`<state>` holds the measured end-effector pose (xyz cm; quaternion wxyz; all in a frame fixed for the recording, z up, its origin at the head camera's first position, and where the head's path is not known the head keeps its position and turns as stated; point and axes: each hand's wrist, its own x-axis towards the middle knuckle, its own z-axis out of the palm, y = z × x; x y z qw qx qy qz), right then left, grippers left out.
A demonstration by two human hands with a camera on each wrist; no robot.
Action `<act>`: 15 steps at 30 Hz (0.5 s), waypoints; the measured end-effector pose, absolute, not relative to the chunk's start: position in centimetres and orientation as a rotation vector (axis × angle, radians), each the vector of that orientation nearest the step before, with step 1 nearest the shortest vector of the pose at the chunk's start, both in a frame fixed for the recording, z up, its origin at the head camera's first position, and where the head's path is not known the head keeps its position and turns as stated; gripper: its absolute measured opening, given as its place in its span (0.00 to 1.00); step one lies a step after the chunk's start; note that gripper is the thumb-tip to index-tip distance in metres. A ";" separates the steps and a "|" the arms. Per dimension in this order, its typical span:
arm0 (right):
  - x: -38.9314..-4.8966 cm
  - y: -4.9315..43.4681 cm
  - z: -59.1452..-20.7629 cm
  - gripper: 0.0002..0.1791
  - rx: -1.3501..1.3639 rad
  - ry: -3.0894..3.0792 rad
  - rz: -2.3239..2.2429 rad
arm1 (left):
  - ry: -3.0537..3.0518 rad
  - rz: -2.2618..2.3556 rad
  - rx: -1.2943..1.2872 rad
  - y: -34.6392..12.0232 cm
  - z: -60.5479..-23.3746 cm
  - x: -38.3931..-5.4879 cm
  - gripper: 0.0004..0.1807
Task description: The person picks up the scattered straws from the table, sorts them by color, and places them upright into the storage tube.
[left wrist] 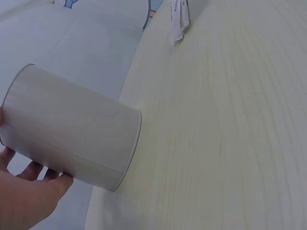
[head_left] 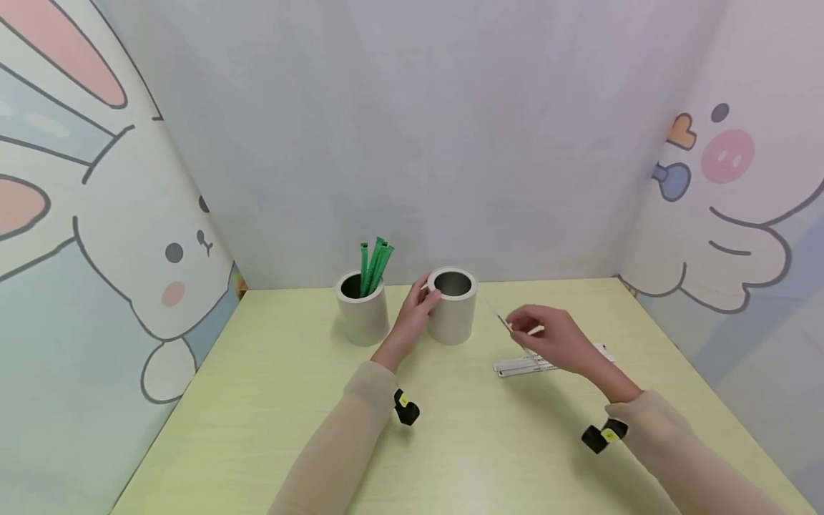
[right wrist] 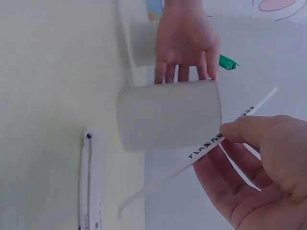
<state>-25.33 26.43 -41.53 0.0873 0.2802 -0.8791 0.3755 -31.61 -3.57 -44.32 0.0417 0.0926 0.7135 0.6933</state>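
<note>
In the head view my left hand grips the side of a white cylindrical holder, thumb near the rim. This holder stands upright on the table, its dark inside showing no contents. My right hand pinches a white paper-wrapped straw between thumb and fingers, raised to the right of the holder. Dark printing runs along the wrapper, and the straw slants in the right wrist view. Several more wrapped straws lie beneath the right hand. In the left wrist view the fingers touch the holder's smooth wall.
A second white holder stands to the left, with several green sticks upright in it. The pale wood-grain table meets a plain back wall. Cartoon-printed panels flank both sides.
</note>
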 end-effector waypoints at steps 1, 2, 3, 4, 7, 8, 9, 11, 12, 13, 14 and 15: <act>-25.6 25.9 -41.1 0.10 0.781 -2.604 1.166 | 2.181 2.123 0.283 -3.6 -44.3 -31.6 0.33; -25.9 25.4 -40.8 0.10 0.732 -2.585 1.208 | 2.174 2.127 0.285 -3.5 -44.3 -31.7 0.33; -26.2 24.9 -40.3 0.10 0.688 -2.561 1.253 | 2.167 2.132 0.286 -3.5 -44.3 -31.7 0.32; -26.4 24.4 -39.9 0.11 0.650 -2.534 1.300 | 2.160 2.136 0.288 -3.5 -44.3 -31.7 0.32; -27.1 23.1 -38.7 0.13 0.558 -2.437 1.435 | 2.147 2.139 0.291 -3.5 -44.3 -31.7 0.32; -27.4 22.7 -38.3 0.13 0.537 -2.399 1.489 | 2.145 2.139 0.290 -3.4 -44.3 -31.7 0.32; -27.6 22.3 -37.9 0.14 0.520 -2.359 1.543 | 2.146 2.136 0.288 -3.4 -44.3 -31.6 0.32; -28.1 21.5 -37.2 0.16 0.490 -2.274 1.639 | 2.148 2.134 0.289 -3.4 -44.3 -31.6 0.32; -28.4 21.1 -36.8 0.16 0.476 -2.231 1.681 | 2.149 2.133 0.287 -3.5 -44.3 -31.6 0.32; -28.8 20.7 -36.5 0.17 0.463 -2.192 1.715 | 2.151 2.133 0.285 -3.5 -44.3 -31.6 0.32; -29.2 20.3 -36.3 0.17 0.448 -2.151 1.750 | 2.150 2.135 0.285 -3.5 -44.3 -31.6 0.32; -29.5 19.9 -36.1 0.17 0.435 -2.119 1.770 | 2.150 2.137 0.283 -3.6 -44.4 -31.6 0.32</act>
